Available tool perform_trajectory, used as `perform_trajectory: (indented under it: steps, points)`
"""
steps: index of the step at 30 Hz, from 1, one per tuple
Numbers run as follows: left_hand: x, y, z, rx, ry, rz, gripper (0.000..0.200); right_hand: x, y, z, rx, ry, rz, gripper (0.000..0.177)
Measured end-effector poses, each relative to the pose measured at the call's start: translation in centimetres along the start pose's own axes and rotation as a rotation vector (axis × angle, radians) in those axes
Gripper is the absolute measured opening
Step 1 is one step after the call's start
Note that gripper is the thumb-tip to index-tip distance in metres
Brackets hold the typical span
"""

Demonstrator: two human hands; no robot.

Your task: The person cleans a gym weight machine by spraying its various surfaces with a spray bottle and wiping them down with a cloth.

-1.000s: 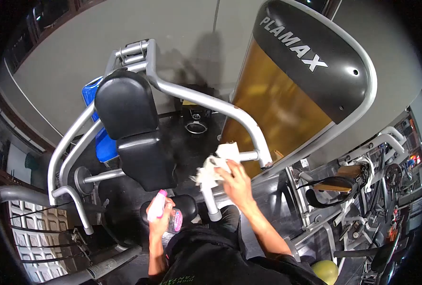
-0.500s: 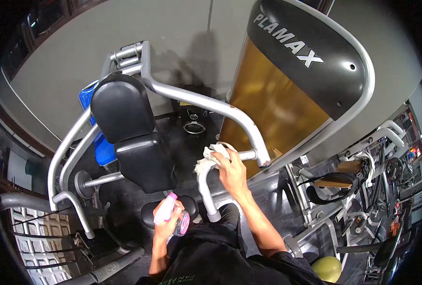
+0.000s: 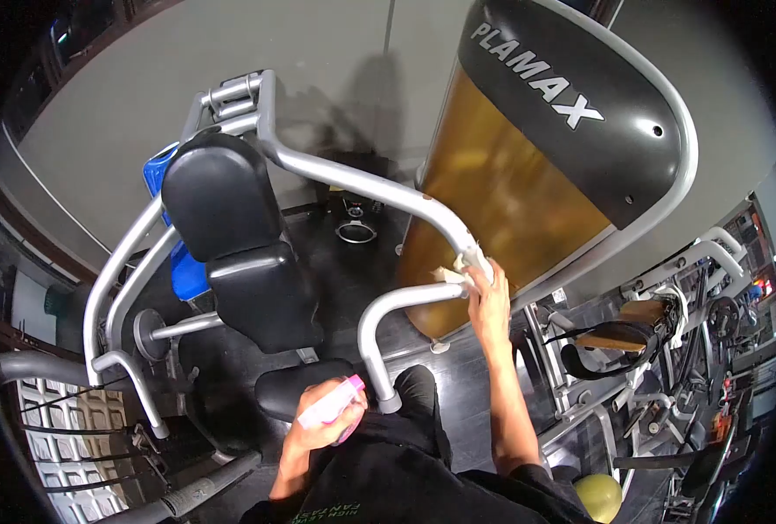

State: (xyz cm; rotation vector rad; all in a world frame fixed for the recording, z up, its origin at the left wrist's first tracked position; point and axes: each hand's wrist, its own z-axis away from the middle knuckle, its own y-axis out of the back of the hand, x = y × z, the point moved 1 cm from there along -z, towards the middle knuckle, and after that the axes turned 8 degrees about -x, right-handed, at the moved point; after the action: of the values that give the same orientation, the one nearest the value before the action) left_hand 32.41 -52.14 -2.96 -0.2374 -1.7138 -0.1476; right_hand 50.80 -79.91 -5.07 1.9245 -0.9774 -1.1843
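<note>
My right hand [image 3: 490, 301] is closed around a whitish cloth [image 3: 465, 270], pressed against the silver tube where the curved handle [image 3: 372, 327] joins the long machine arm [image 3: 362, 182]. In my left hand [image 3: 316, 417] is a spray bottle [image 3: 331, 405] with a white and pink head, held low in front of my body; my fingers and shirt hide much of its body. Beside that hand is a black seat pad [image 3: 296, 385]. Behind it stand the black seat and backrest [image 3: 220, 196] of the exercise machine.
A tall gold and black cabinet [image 3: 510, 183] marked PLAMAX stands just beyond my right hand. On the left, another silver handle [image 3: 139, 393] hangs down. Blue objects [image 3: 192, 275] sit behind the backrest. More gym machines [image 3: 650, 336] and a yellow-green ball [image 3: 597, 497] are at right.
My right hand has slid the cloth rightward along the handle to its joint with the machine arm. My left hand has shifted slightly right, and the spray bottle has tilted over further.
</note>
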Motion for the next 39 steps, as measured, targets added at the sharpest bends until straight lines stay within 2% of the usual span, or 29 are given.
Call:
perform_trajectory:
  steps: [2, 6, 10, 18, 20, 24, 27, 32, 36, 38, 39]
  points:
    - [0.4, -0.7, -0.8, -0.043, -0.151, -0.071, 0.013, -0.1, 1.0, 0.9, -0.048, -0.045, -0.047, 0.036]
    - [0.8, -1.9, -1.7, -0.086, -0.069, 0.046, 0.012, 0.0, 2.9, 3.3, -0.092, -0.06, -0.025, 0.04]
    - [1.2, -3.0, -3.5, -0.106, -0.139, -0.001, 0.011, 0.4, 4.1, 2.4, -0.222, -0.08, -0.03, 0.042]
    - [1.2, -4.9, -6.7, 0.059, -0.048, 0.055, 0.01, 2.6, 0.9, -7.4, -0.329, 0.176, -0.152, 0.045]
    - [1.3, -5.3, -7.1, 0.135, -0.096, 0.05, 0.011, 1.8, -0.5, -11.0, -0.342, 0.357, 0.018, 0.047]
    - [1.8, -6.0, -6.8, 0.269, -0.089, 0.066, 0.011, -0.5, -4.7, -17.7, -0.25, 0.551, -0.001, 0.047]
    - [1.7, -6.5, -6.0, 0.393, 0.031, 0.116, 0.012, -2.5, -7.2, -20.4, -0.207, 0.601, -0.154, 0.042]
    - [1.5, -7.0, -5.0, 0.451, 0.038, 0.144, 0.012, -2.1, -4.7, -17.6, -0.289, 0.517, -0.019, 0.04]
    - [1.8, -7.3, -5.2, 0.477, 0.049, 0.249, 0.013, 1.4, -1.3, -11.2, -0.26, 0.478, 0.148, 0.05]
    - [2.0, -7.3, -5.8, 0.469, 0.059, 0.246, 0.014, 2.8, 0.8, -8.5, -0.338, 0.33, -0.027, 0.047]
    - [2.0, -7.2, -6.1, 0.457, 0.069, 0.219, 0.014, 3.4, 1.7, -7.5, -0.337, 0.333, -0.029, 0.047]
